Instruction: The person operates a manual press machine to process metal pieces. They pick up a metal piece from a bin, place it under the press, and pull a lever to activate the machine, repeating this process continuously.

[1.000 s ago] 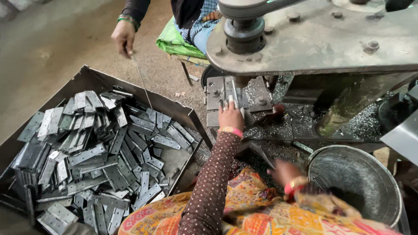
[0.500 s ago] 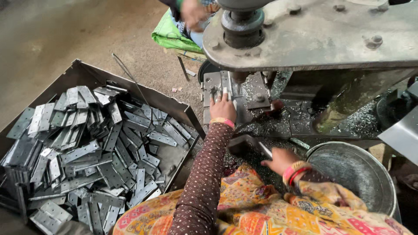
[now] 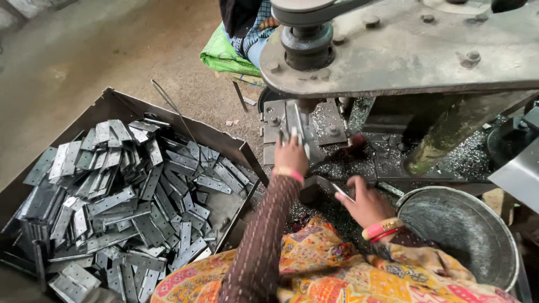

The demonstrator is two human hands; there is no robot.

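Observation:
My left hand [image 3: 290, 154] reaches forward to the die of a grey press machine [image 3: 404, 50], its fingers closed on a flat metal plate [image 3: 296, 124] standing under the ram. My right hand [image 3: 366, 201] sits lower and nearer my lap, pinching another thin metal plate [image 3: 340, 191] by its end. Both wrists wear bangles. A dark sleeve covers my left arm, and patterned orange cloth covers my lap.
A dark metal tray [image 3: 106, 109] at the left holds several perforated hinge plates [image 3: 129, 196]. A round steel bucket [image 3: 466, 235] stands at the right. Metal chips lie around the press bed. Another person sits behind the machine on a green cushion [image 3: 224, 53].
My right hand came up from my lap with a plate toward the press. The left hand stayed at the die. The other person's hand withdrew from the floor at the top.

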